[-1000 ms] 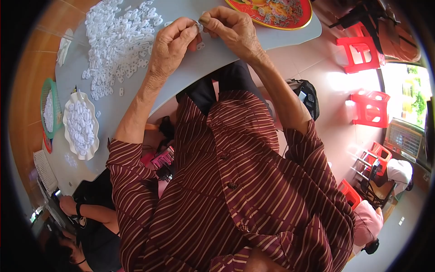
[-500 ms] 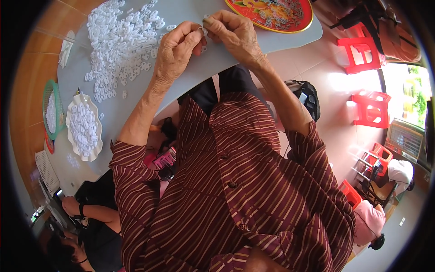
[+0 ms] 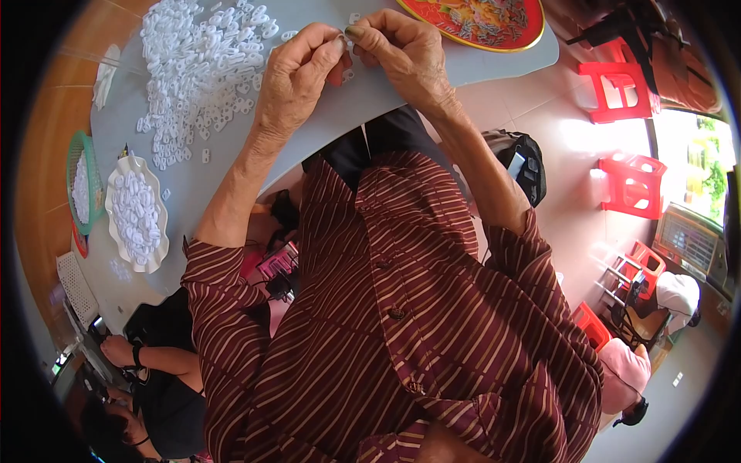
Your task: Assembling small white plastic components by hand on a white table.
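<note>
My left hand (image 3: 299,76) and my right hand (image 3: 409,60) meet above the near edge of the grey table (image 3: 189,185). Thumb and fingers are pinched on both, tips almost touching. Whatever lies between the fingertips is too small and covered to make out. Close beneath them a few small white plastic pieces rest on the tabletop. A big heap of the same white pieces (image 3: 197,65), oval with holes, spreads to the left of my left hand. Beyond my right hand is a red, flower-patterned tray (image 3: 505,49) with a gold rim, strewn with small grey metal pieces (image 3: 513,19).
At the table's left, a white scalloped dish (image 3: 164,212) and a green basket (image 3: 95,166) hold more white pieces. A person in black (image 3: 166,363) sits at lower left. Red stools (image 3: 633,185) and a black bag (image 3: 529,166) stand on the floor to the right.
The view has shifted slightly, so the tray sits a little further right and the dish further left. Both hands stay pinched together, with the right hand's fingers slightly shifted.
</note>
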